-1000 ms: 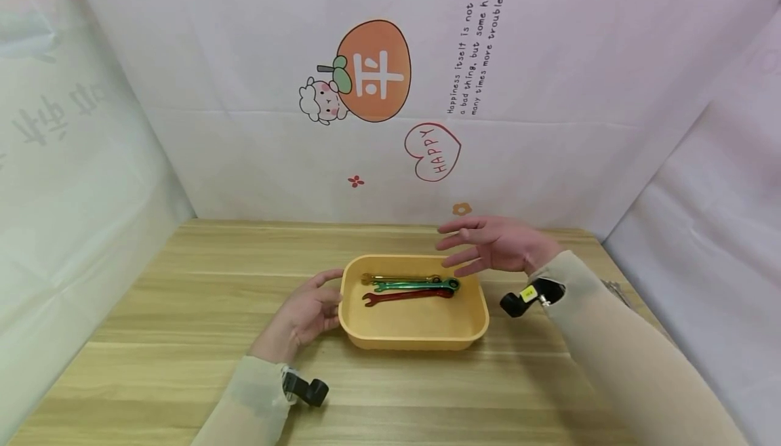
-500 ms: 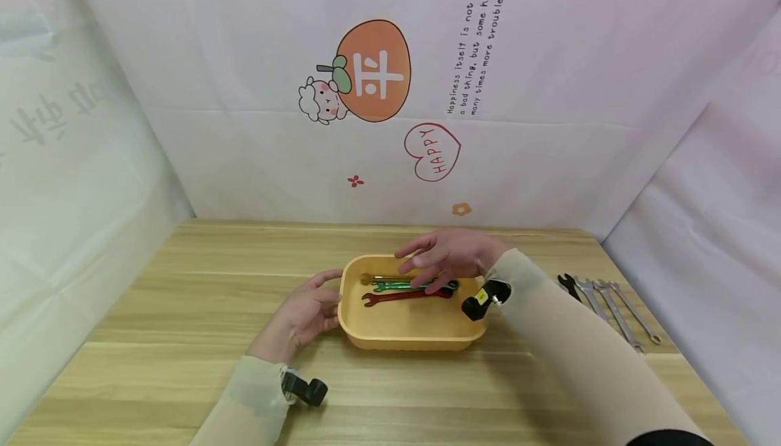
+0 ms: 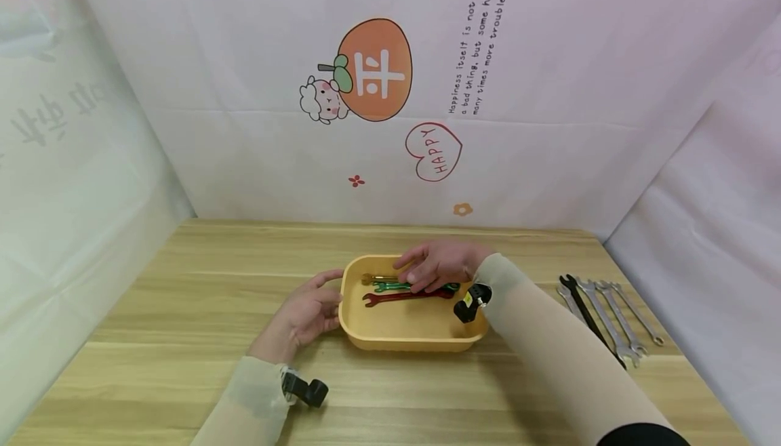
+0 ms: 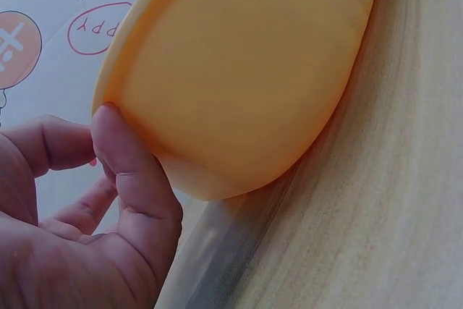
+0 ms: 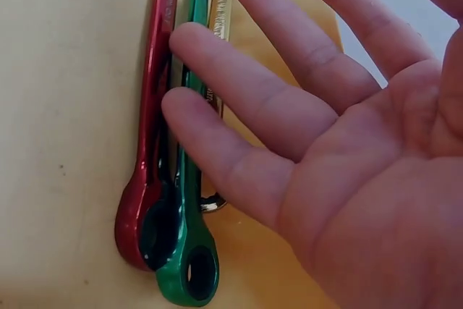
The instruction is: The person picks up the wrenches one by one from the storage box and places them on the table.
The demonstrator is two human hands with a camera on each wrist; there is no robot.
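Note:
A yellow plastic bin [image 3: 403, 344] stands on the wooden table, holding a gold wrench [image 3: 368, 278], a green ratchet wrench [image 3: 384, 287] and a red wrench [image 3: 390, 297] side by side. My left hand [image 3: 311, 307] touches the bin's left end; in the left wrist view its thumb [image 4: 134, 168] lies at the rim. Over the bin, my right hand [image 3: 442, 263] reaches across the wrenches. The right wrist view has its fingers [image 5: 239, 88] spread, with fingertips overlapping the green and red shafts and nothing gripped. The hand partly hides the gold and green wrenches.
Right of the bin, several silver wrenches [image 3: 604, 300] and a black wrench [image 3: 588, 317] lie on the table [image 3: 183, 337], partly behind the right forearm. White printed cloth [image 3: 256, 161] hangs behind the table and at both sides.
My right hand has moved left and down from the bin's right rim to over the wrenches. Its forearm now uncovers more of the silver and black wrenches. The left hand stays put.

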